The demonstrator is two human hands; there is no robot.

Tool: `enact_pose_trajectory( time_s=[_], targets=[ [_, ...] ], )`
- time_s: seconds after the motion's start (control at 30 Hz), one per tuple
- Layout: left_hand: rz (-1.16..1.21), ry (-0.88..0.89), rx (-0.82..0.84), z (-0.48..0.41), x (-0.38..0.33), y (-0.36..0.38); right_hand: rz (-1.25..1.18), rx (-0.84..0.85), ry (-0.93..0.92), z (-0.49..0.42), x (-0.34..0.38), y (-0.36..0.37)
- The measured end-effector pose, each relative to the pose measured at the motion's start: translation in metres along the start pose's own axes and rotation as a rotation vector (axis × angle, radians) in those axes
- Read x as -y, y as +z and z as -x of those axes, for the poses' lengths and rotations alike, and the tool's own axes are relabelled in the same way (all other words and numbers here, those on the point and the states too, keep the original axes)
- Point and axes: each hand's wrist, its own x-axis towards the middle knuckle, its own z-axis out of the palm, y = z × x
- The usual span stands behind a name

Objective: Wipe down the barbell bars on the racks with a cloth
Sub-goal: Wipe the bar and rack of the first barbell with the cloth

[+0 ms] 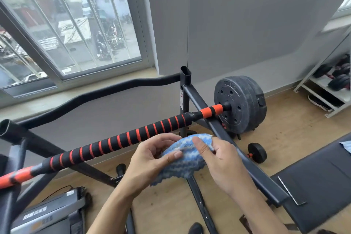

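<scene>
A barbell bar (121,141) wrapped in black foam with orange stripes lies across the dark rack (185,91), running from the lower left up to black weight plates (240,103) at the right. Just below the bar's middle, both my hands hold a blue-and-white wavy cloth (187,161). My left hand (150,159) pinches the cloth's left side between thumb and fingers. My right hand (221,159) grips its right side, thumb on top. The cloth hangs a little short of the bar and does not touch it.
A dark padded bench (319,180) lies at the right, with a second bit of blue cloth (346,145) on its far edge. A small dumbbell (256,153) sits on the wooden floor. A white shelf (326,89) with dumbbells stands far right. A grey machine (49,213) lies bottom left, under a window.
</scene>
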Motion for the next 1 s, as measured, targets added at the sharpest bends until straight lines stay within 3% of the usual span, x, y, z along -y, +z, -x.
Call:
enact_pose_trajectory(
  time_s=[0.13,0.23,0.33,0.4,0.53,0.6,0.7,0.83,0.9,1.0],
  targets=[
    [0.069,0.016,-0.048,0.003,0.006,-0.004,0.031,-0.082,-0.180,-0.001,0.011,-0.003],
    [0.080,-0.019,-0.103,0.002,0.011,0.011,-0.447,0.035,-0.030,-0.002,0.015,0.004],
    [-0.015,-0.018,-0.153,0.001,0.022,0.032,-0.436,-0.142,0.082,-0.010,0.009,0.019],
    [-0.026,-0.011,-0.128,0.001,0.030,0.043,-0.447,-0.173,0.099,-0.017,0.004,0.026],
    [0.054,-0.109,-0.070,0.004,0.037,0.052,-0.852,-0.091,0.237,-0.031,0.000,0.037],
    [-0.095,-0.143,-0.076,0.003,0.040,0.046,-0.937,-0.101,0.274,-0.034,0.002,0.040],
    [-0.404,-0.118,-0.048,0.009,0.035,0.027,-0.737,-0.164,0.208,-0.045,-0.002,0.036],
    [-0.635,0.175,-0.193,0.012,0.006,-0.014,0.134,-0.349,-0.175,-0.085,-0.005,0.020],
    [-0.850,0.290,-0.269,0.001,0.004,-0.044,0.440,-0.284,-0.322,-0.108,-0.002,0.024],
    [-1.249,0.225,-0.258,-0.016,0.020,-0.085,0.675,-0.103,-0.436,-0.116,-0.011,0.042]
  ],
)
